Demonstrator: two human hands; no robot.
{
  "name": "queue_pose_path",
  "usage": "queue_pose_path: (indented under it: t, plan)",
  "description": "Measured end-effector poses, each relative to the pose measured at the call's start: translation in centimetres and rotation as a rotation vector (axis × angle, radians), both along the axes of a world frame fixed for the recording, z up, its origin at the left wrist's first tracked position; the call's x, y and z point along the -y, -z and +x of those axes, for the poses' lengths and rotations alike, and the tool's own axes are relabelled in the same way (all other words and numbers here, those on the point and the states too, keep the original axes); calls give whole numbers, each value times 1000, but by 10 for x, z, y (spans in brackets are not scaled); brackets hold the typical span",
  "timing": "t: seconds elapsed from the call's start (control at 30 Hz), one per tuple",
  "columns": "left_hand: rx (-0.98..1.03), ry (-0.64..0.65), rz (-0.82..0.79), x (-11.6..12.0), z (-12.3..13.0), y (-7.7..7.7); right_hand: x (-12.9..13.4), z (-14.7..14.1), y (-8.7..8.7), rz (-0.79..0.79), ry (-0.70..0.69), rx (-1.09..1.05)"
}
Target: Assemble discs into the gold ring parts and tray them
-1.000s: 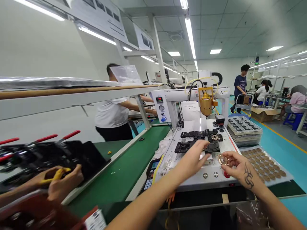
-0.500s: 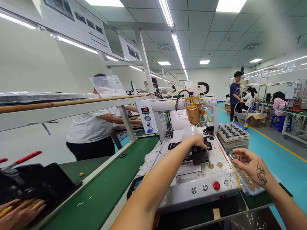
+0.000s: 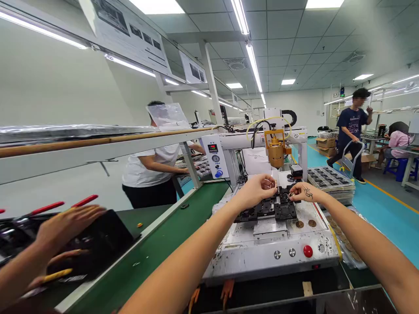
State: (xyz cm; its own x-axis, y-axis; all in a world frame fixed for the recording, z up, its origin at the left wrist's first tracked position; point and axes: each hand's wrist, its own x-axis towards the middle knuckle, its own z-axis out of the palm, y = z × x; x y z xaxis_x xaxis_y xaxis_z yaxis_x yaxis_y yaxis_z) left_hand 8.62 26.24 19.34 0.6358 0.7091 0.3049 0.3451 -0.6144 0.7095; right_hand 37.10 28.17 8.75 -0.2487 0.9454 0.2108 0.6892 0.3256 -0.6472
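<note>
My left hand (image 3: pixel 260 189) is over the back left of the black fixture (image 3: pixel 284 211), its fingers closed on a small copper-coloured ring. At the fixture's right side, my right hand (image 3: pixel 301 192) pinches a small shiny ring-like part, partly hidden by the fingers. The fixture lies on the white bed of a machine (image 3: pixel 248 257). Above and behind my hands hangs a gold-coloured machine head (image 3: pixel 276 152). Two round brass-coloured discs (image 3: pixel 300 224) lie on the bed in front of the fixture.
Stacked trays (image 3: pixel 332 181) and bagged round parts (image 3: pixel 347 244) are at the right. A green bench (image 3: pixel 170 235) runs along the left, where another person's hands (image 3: pixel 65 226) work at a black panel. One person pushes a trolley (image 3: pixel 353 159); another stands behind the shelf.
My right hand has moved left from beside the machine to the fixture. My left hand has lifted back from the fixture with a ring. The view has shifted, and the person with the trolley has walked nearer.
</note>
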Motion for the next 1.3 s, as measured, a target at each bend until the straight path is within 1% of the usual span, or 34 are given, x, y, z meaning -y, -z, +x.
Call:
queue_pose_path:
  t: [0.07,0.17,0.33,0.47,0.57,0.63,0.7,0.77,0.8,0.87,0.93,1.0,1.03,1.07,1.13,1.23,1.3]
  plan:
    - [48,14,-21,17,-21,-1,-5,1,1,-27,-46,34]
    - [92,16,-61,39,-47,1,-6,1,2,-17,-68,73]
    - [73,-8,-93,71,-74,7,-3,-4,3,38,-45,140]
    - [89,-44,-77,92,-80,10,0,-7,3,93,6,172]
    - [127,-58,-51,102,-75,14,5,-11,1,150,68,171]
    - [148,-64,-31,109,-70,18,15,-15,0,219,141,148]
    - [161,-81,-12,117,-69,26,39,-17,3,312,235,105]
    - [168,-122,5,128,-77,38,77,-17,13,408,341,56]
    - [171,-152,12,133,-83,46,101,-16,21,446,392,35]
    - [177,-219,7,143,-99,65,151,-14,44,494,479,13]
    - [190,-277,-43,150,-116,87,194,-14,70,490,529,20]
    - [208,-311,-112,155,-129,108,220,-15,89,457,586,33]
    - [228,-323,-144,157,-132,117,225,-16,94,438,598,39]
    - [259,-333,-174,158,-134,124,226,-18,96,419,595,44]
    - [332,-338,-257,162,-132,135,213,-21,88,386,541,59]
    - [431,-287,-461,171,-122,143,173,-25,65,325,429,96]
    - [510,-255,-596,180,-116,146,145,-28,53,266,396,127]
